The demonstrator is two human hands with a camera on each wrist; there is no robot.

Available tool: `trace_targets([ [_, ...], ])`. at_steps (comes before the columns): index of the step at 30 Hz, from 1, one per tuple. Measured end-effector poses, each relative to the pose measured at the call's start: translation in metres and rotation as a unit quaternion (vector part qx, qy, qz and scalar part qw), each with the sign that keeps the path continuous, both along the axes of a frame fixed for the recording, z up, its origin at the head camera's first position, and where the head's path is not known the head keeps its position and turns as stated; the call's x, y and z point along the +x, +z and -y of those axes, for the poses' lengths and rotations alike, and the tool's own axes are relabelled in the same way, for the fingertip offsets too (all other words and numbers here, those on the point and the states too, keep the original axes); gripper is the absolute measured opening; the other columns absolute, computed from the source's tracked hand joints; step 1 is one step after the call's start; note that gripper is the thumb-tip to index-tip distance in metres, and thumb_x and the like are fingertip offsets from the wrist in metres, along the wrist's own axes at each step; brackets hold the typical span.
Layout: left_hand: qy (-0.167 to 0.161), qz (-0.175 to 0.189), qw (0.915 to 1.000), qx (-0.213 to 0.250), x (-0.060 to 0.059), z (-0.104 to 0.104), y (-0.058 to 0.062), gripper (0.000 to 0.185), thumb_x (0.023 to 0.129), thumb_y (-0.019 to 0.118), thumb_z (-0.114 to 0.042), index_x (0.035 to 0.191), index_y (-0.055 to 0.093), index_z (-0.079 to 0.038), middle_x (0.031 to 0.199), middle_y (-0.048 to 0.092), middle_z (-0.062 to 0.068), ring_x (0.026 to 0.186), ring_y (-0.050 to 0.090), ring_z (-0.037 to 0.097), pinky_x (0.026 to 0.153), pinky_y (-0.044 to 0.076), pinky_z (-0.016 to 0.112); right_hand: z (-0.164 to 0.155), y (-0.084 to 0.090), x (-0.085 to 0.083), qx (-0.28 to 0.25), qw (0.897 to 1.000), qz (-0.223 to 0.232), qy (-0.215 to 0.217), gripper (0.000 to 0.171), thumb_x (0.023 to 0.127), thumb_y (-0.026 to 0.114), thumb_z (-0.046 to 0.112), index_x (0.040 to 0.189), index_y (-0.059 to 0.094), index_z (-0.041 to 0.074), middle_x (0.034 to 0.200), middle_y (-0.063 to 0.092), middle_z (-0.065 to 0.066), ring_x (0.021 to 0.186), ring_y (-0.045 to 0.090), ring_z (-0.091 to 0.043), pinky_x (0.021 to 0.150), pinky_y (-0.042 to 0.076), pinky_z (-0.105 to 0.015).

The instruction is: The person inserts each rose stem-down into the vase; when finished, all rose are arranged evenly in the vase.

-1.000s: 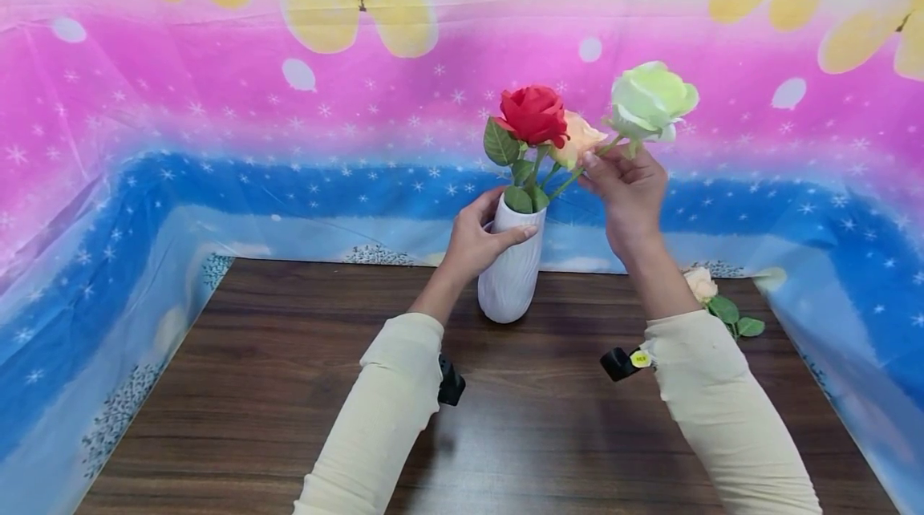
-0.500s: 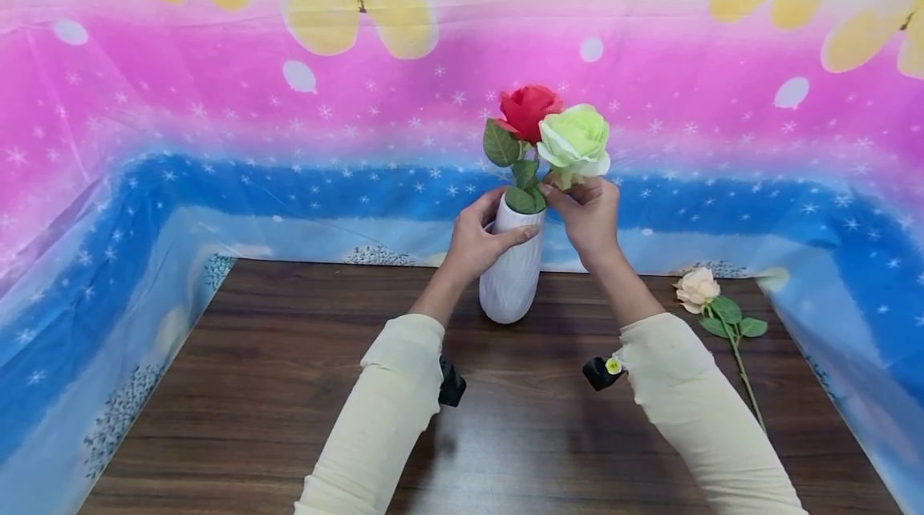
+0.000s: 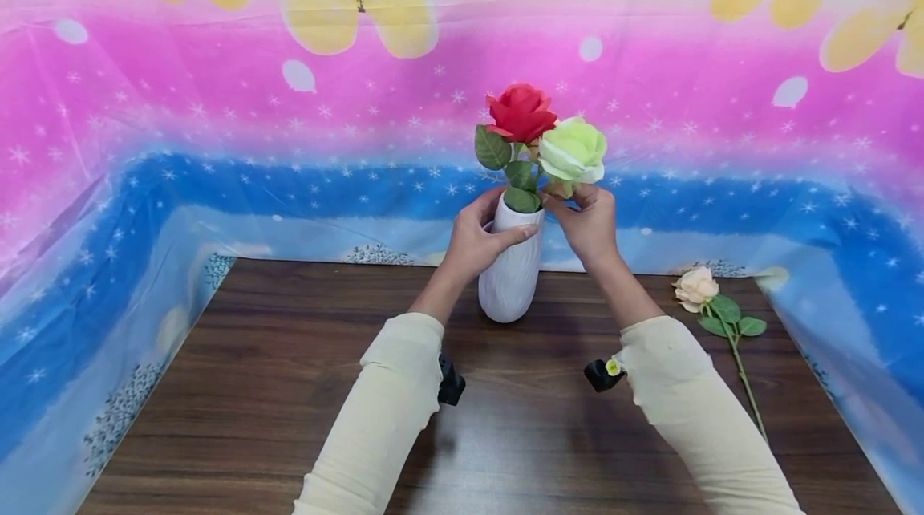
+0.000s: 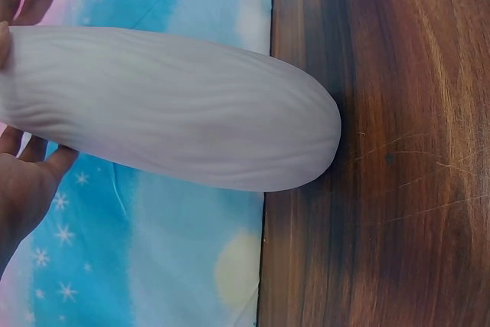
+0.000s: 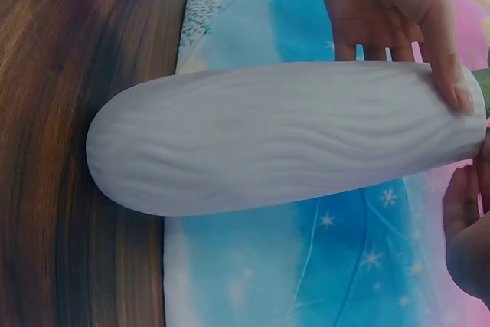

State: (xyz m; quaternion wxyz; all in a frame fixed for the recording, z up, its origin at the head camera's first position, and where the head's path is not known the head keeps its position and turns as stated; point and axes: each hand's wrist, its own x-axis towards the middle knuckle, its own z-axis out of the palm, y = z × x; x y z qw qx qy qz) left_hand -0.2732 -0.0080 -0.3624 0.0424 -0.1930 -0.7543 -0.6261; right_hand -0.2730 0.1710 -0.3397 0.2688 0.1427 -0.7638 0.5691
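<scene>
Pale green artificial rose (image 3: pixel 573 150): its bloom now sits close against the red rose (image 3: pixel 520 111) above the mouth of the white ribbed ceramic vase (image 3: pixel 511 270). One second ago it was held high at 1 o'clock of the vase; half a second ago it was already down beside the red bloom. Judgement: the stem is entering or seated in the vase, and the placing appears near complete.

Largest to smallest:
- Dark wood-grain tabletop (image 3: pixel 289 387): vase stands near its far edge at 12 o'clock, just before the blue-and-pink printed backdrop cloth (image 3: pixel 216 138). Open room lies toward 6, 9 and 3 o'clock.
- Left hand (image 3: pixel 476 238): fingers curled round the vase neck, steadying it.
- Right hand (image 3: pixel 588 222): fingers pinching the green rose's stem just below the bloom.
- Cream rose (image 3: pixel 697 287): lying flat at 3 o'clock, well apart from the vase.
</scene>
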Motion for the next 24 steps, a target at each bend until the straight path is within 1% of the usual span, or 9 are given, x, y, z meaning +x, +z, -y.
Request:
trace_targets([
  [2, -0.001, 0.001, 1.0000, 0.001, 0.000, 0.000, 0.000, 0.070, 0.089, 0.079, -0.019, 0.152, 0.048, -0.016, 0.148, 0.058, 0.013, 0.137, 0.057, 0.031, 0.112, 0.050, 0.050, -0.001, -0.001, 0.000, -0.011, 1.000, 0.015, 0.011, 0.015, 0.090, 0.072, -0.002, 0.101, 0.075, -0.012, 0.081, 0.075, 0.017, 0.084, 0.064, 0.010, 0.082, 0.054, -0.015],
  [3, -0.001, 0.001, 1.0000, 0.001, 0.000, 0.000, 0.000, 0.070, 0.089, 0.079, -0.020, 0.152, 0.048, -0.016, 0.148, 0.058, 0.013, 0.137, 0.057, 0.031, 0.111, 0.050, 0.050, -0.002, -0.001, 0.001, -0.021, 0.999, 0.025, 0.020, 0.016, 0.090, 0.072, -0.002, 0.102, 0.074, -0.013, 0.080, 0.073, 0.023, 0.083, 0.065, 0.009, 0.080, 0.054, -0.014],
  [5, -0.001, 0.002, 1.0000, 0.002, 0.000, 0.000, 0.000, 0.070, 0.089, 0.079, -0.020, 0.152, 0.048, -0.017, 0.147, 0.058, 0.012, 0.137, 0.058, 0.031, 0.111, 0.050, 0.050, -0.004, -0.002, 0.002, -0.046, 0.997, 0.054, 0.035, 0.020, 0.091, 0.070, -0.003, 0.108, 0.072, -0.014, 0.079, 0.070, 0.029, 0.081, 0.066, 0.007, 0.076, 0.056, -0.014],
  [8, 0.001, 0.003, 1.0000, 0.000, 0.000, 0.000, 0.000, 0.070, 0.089, 0.080, -0.021, 0.152, 0.048, -0.017, 0.146, 0.059, 0.012, 0.136, 0.059, 0.031, 0.111, 0.050, 0.050, -0.007, -0.003, 0.004, -0.077, 0.990, 0.104, 0.052, 0.025, 0.092, 0.070, 0.001, 0.116, 0.068, -0.006, 0.079, 0.071, 0.025, 0.077, 0.067, 0.003, 0.072, 0.059, -0.016],
  [11, 0.003, 0.005, 1.0000, -0.003, -0.001, 0.000, -0.001, 0.070, 0.089, 0.080, -0.022, 0.152, 0.048, -0.017, 0.146, 0.059, 0.012, 0.136, 0.059, 0.031, 0.111, 0.050, 0.050, -0.009, -0.005, 0.008, -0.088, 0.983, 0.146, 0.060, 0.023, 0.094, 0.069, 0.006, 0.117, 0.066, 0.002, 0.081, 0.071, 0.021, 0.079, 0.069, 0.002, 0.073, 0.060, -0.017],
  [14, 0.005, 0.005, 1.0000, -0.005, -0.001, 0.000, -0.001, 0.070, 0.089, 0.080, -0.022, 0.151, 0.048, -0.017, 0.147, 0.059, 0.012, 0.136, 0.058, 0.031, 0.111, 0.050, 0.050, -0.011, -0.007, 0.010, -0.086, 0.980, 0.165, 0.068, 0.019, 0.097, 0.067, 0.008, 0.115, 0.070, 0.001, 0.083, 0.071, 0.020, 0.083, 0.069, 0.002, 0.074, 0.060, -0.017],
  [17, 0.007, 0.004, 0.9999, -0.007, -0.001, 0.000, -0.001, 0.071, 0.088, 0.080, -0.022, 0.151, 0.049, -0.016, 0.146, 0.059, 0.012, 0.136, 0.058, 0.031, 0.112, 0.049, 0.050, -0.013, -0.009, 0.012, -0.097, 0.977, 0.175, 0.077, 0.015, 0.098, 0.066, 0.009, 0.110, 0.073, 0.005, 0.084, 0.072, 0.020, 0.083, 0.069, 0.001, 0.074, 0.060, -0.017],
  [20, 0.007, 0.003, 0.9999, -0.006, -0.001, 0.000, -0.001, 0.071, 0.088, 0.081, -0.022, 0.151, 0.049, -0.016, 0.146, 0.060, 0.012, 0.136, 0.059, 0.031, 0.112, 0.050, 0.049, -0.014, -0.011, 0.014, -0.106, 0.974, 0.180, 0.084, 0.017, 0.099, 0.064, 0.008, 0.113, 0.072, 0.003, 0.087, 0.072, 0.018, 0.084, 0.068, 0.000, 0.074, 0.060, -0.017],
  [24, 0.009, 0.006, 0.9999, -0.006, 0.000, -0.001, -0.001, 0.072, 0.087, 0.082, -0.023, 0.151, 0.049, -0.016, 0.146, 0.060, 0.012, 0.135, 0.059, 0.031, 0.111, 0.050, 0.049, -0.016, -0.013, 0.016, -0.105, 0.972, 0.191, 0.088, 0.024, 0.100, 0.060, 0.005, 0.119, 0.066, -0.008, 0.090, 0.071, 0.015, 0.084, 0.068, -0.001, 0.075, 0.060, -0.017],
])
